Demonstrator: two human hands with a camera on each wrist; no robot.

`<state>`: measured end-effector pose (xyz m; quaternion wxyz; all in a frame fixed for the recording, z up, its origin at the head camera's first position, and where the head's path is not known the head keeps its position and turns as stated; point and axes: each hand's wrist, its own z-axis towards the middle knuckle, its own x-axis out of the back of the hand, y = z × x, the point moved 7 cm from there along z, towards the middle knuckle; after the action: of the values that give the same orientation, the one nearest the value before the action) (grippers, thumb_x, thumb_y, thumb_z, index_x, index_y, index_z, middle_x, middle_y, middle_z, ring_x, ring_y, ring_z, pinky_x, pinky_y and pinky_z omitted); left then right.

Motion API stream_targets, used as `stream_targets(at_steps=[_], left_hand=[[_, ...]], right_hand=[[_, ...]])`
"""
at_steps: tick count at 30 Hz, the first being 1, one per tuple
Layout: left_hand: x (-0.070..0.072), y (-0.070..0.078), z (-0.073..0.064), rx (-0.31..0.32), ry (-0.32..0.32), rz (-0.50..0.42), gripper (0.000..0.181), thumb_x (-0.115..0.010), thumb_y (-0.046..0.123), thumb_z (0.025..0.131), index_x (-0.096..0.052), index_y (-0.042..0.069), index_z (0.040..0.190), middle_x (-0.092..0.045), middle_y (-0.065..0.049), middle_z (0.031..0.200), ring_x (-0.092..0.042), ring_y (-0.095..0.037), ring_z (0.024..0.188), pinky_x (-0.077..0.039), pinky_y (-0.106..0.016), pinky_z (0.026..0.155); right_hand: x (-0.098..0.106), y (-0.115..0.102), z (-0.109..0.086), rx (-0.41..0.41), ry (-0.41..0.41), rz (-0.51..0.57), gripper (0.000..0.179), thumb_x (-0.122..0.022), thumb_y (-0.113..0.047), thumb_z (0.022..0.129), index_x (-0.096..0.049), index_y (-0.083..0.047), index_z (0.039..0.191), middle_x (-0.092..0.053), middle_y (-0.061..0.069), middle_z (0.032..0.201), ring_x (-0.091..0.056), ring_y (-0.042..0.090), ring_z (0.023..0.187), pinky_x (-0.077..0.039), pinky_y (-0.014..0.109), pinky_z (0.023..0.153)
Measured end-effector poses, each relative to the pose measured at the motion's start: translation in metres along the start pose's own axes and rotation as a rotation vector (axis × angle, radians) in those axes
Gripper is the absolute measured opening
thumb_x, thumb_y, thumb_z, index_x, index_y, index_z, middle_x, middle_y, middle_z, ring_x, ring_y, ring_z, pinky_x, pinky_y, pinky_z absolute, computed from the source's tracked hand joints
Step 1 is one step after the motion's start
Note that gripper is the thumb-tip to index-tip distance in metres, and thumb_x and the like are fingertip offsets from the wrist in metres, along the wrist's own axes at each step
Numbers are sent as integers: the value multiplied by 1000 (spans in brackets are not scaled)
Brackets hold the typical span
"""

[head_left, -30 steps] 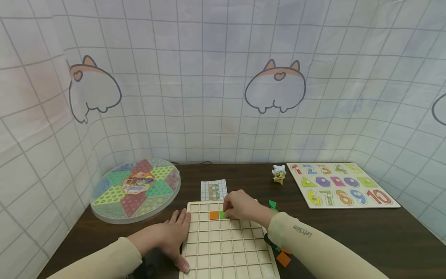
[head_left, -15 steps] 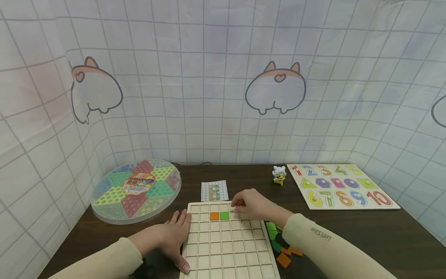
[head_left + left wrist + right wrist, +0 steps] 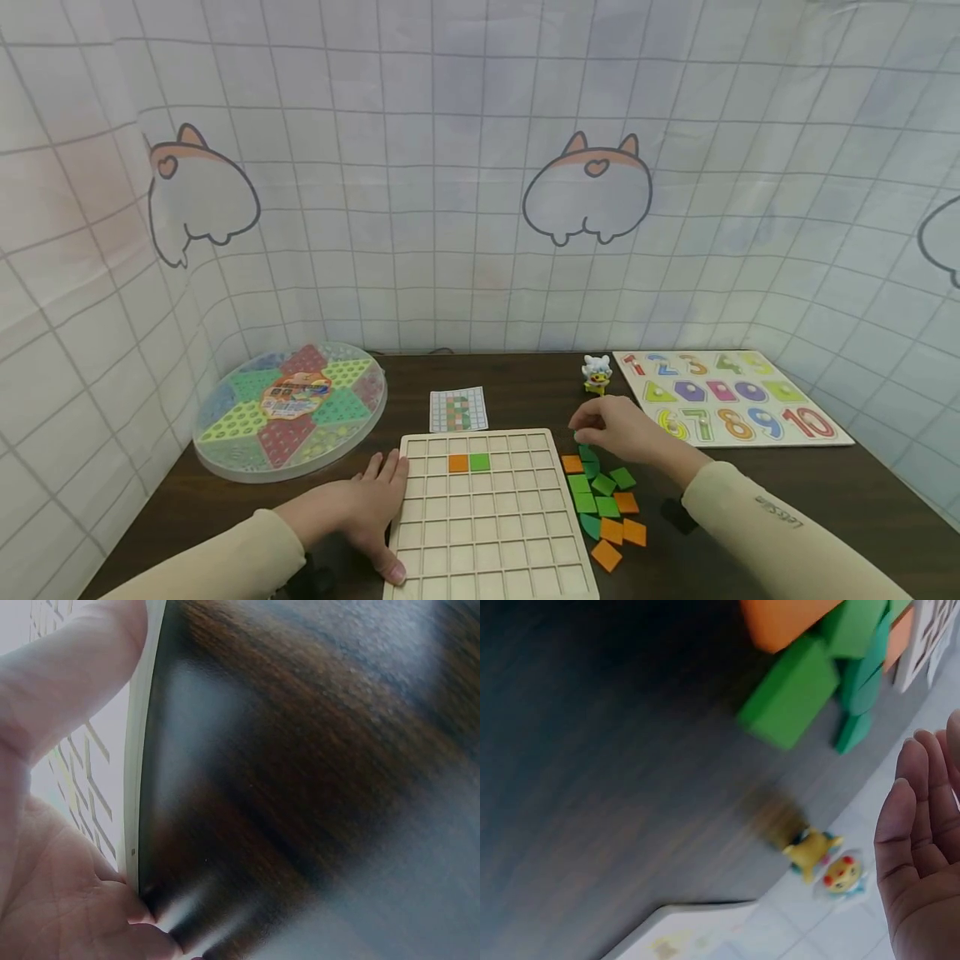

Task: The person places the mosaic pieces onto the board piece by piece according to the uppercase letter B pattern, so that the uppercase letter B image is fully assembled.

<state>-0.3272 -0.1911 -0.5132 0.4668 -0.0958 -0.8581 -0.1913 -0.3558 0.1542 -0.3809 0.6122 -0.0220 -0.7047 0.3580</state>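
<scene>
A pale wooden grid board (image 3: 487, 531) lies on the dark table. In its upper part an orange square tile (image 3: 458, 463) sits beside a green square tile (image 3: 479, 462). My left hand (image 3: 372, 508) rests at the board's left edge, fingers spread and thumb on the frame. Right of the board, my right hand (image 3: 617, 427) hovers over the far end of loose orange, green and dark green tiles (image 3: 606, 505). The right wrist view shows the fingers (image 3: 921, 802) loosely bent and holding nothing, with a green tile (image 3: 791, 694) on the table nearby.
A small printed grid card (image 3: 458, 409) lies behind the board. At the left is a round Chinese checkers board (image 3: 292, 412); at the back right stand a small toy figure (image 3: 597, 375) and a number puzzle board (image 3: 738, 400). A patterned cloth wall (image 3: 450, 292) closes the back.
My right hand has let go of the green tile in the grid and moved right, off the board to above the loose tiles. The left hand has stayed in place.
</scene>
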Motion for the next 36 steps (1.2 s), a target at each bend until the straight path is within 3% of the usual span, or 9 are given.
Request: stream_targets(at_steps=[11,20,27,36], left_hand=[[-4,-4,3,-11,-1,4,168,-74,94,42,-2,5,165,6,-24,171,5,-49,156,-22,-67,120],[-4,-5,5,-7,-6,6,167,-75,93,42,-1,6,165,7,-22,171,6,-48,157,-22,-66,120],[-3,-4,4,-7,-3,5,168,-75,93,42,-2,5,165,7,-23,171,6,-49,157,-22,-66,120],[-3,-4,4,-9,0,-1,168,-75,93,42,-1,6,165,8,-23,171,6,-49,157,-22,-67,120]], right_hand=[[-6,19,-9,-29,-44,-2,8,-72,-9,96,-74,-6,102,-72,-2,91,-61,9,79,-54,27,71],[-13,20,-7,-27,-75,15,10,-75,-10,92,-73,-6,102,-69,-2,87,-60,10,76,-53,26,68],[-13,16,-4,-22,-92,-30,11,-75,-10,93,-73,-7,104,-67,-3,83,-57,11,73,-50,28,66],[-14,20,-1,-53,-93,-85,14,-73,-5,93,-75,-3,107,-73,3,96,-66,13,84,-58,34,76]])
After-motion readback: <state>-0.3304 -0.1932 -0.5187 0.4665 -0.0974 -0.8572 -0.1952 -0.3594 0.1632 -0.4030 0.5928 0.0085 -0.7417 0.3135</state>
